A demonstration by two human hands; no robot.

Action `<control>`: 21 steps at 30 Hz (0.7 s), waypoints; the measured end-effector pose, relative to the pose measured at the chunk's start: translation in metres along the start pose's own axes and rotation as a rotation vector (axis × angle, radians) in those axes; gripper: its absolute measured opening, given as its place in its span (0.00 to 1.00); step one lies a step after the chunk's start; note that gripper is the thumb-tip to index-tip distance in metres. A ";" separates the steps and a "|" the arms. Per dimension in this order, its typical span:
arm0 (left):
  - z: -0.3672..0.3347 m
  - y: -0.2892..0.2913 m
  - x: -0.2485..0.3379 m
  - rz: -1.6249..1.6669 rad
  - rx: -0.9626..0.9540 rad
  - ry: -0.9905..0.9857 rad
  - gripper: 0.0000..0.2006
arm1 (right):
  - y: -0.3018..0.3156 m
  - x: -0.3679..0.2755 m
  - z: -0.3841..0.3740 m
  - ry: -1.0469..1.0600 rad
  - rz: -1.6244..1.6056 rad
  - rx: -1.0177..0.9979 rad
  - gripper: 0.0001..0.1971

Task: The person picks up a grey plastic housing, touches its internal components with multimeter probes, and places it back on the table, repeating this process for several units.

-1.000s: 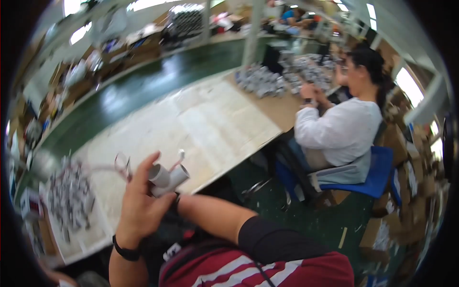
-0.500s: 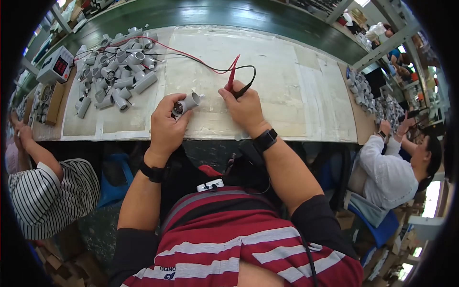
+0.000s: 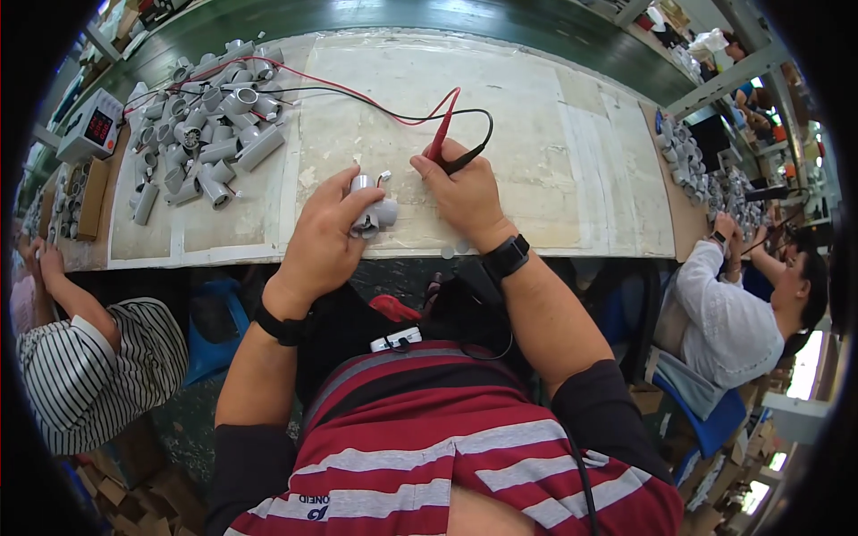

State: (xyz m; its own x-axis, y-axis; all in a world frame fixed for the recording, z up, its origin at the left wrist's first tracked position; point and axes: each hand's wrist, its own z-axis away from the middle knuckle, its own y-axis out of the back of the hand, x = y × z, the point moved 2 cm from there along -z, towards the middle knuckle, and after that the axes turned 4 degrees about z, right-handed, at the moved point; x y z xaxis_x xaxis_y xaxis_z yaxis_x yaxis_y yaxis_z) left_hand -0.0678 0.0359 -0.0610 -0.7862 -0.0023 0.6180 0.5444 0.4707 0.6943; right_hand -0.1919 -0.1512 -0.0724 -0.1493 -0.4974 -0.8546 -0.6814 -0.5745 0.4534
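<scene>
My left hand [image 3: 323, 234] is closed round a grey plastic tee-shaped housing [image 3: 381, 214] just above the near part of the table. A small white connector [image 3: 385, 177] on short wires sticks out of the housing's far end. To the right, my right hand [image 3: 469, 198] grips two test probes together, a red probe [image 3: 439, 138] and a black probe [image 3: 463, 162]. Their tips are hidden by my fingers, and they are apart from the housing. Red and black leads run from them across the table toward the upper left.
Similar grey housings lie in a heap [image 3: 210, 134] on the left of the pale-covered table [image 3: 429, 80]. Beyond it stand a meter box [image 3: 89, 127] with a red display and a cardboard box [image 3: 91, 201] of parts. Co-workers sit on both sides; more grey parts [image 3: 684, 165] lie at right.
The housing has turned in my left hand, so its round end and a side branch now face differently and the white connector shows. My right hand has shifted slightly, still gripping both probes.
</scene>
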 end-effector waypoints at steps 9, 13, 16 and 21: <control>0.011 -0.012 0.003 -0.031 0.267 0.171 0.29 | 0.002 0.002 0.000 -0.007 -0.020 -0.014 0.10; 0.007 -0.024 0.014 -0.256 0.218 0.264 0.30 | 0.002 0.003 0.001 -0.003 -0.024 -0.013 0.10; -0.004 -0.019 0.031 0.046 0.081 0.475 0.29 | 0.002 0.005 0.002 0.004 -0.045 0.005 0.09; 0.000 -0.024 0.041 0.284 0.132 0.510 0.27 | 0.000 0.005 0.001 0.026 -0.067 0.031 0.09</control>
State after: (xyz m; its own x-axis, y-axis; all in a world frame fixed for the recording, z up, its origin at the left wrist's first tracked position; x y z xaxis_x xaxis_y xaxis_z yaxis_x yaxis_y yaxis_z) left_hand -0.1127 0.0248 -0.0523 -0.3575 -0.2683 0.8945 0.6463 0.6203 0.4444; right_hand -0.1935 -0.1527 -0.0767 -0.0843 -0.4752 -0.8758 -0.7115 -0.5867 0.3868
